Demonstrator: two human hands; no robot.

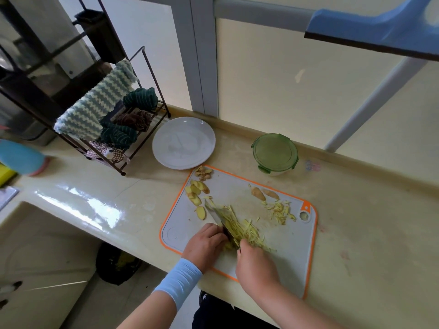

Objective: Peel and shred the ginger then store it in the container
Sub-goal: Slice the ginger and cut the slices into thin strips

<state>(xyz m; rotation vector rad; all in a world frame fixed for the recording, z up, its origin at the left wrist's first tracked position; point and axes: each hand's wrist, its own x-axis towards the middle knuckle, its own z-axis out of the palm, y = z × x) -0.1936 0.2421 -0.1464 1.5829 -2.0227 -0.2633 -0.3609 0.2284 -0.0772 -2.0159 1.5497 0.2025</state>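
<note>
A grey cutting board [292, 248] with an orange rim lies on the counter. My right hand [256, 264] grips the handle of a knife [215, 213], whose blade points away to the upper left. A heap of yellow ginger shreds [240, 227] lies along the blade's right side. My left hand [205, 243], fingers curled, holds a small piece of ginger [228, 245] against the blade's left side. Ginger slices [196, 194] and peel scraps [203, 172] lie at the board's far left. More shreds [280, 212] and two ginger pieces [263, 193] lie at the far right. The green-lidded container [275, 153] stands shut behind the board.
An empty white plate [183, 142] sits behind the board's left corner. A wire rack [123, 129] with cloths stands to the left, and a sink basin [35, 233] lies at the near left. A window wall backs the counter.
</note>
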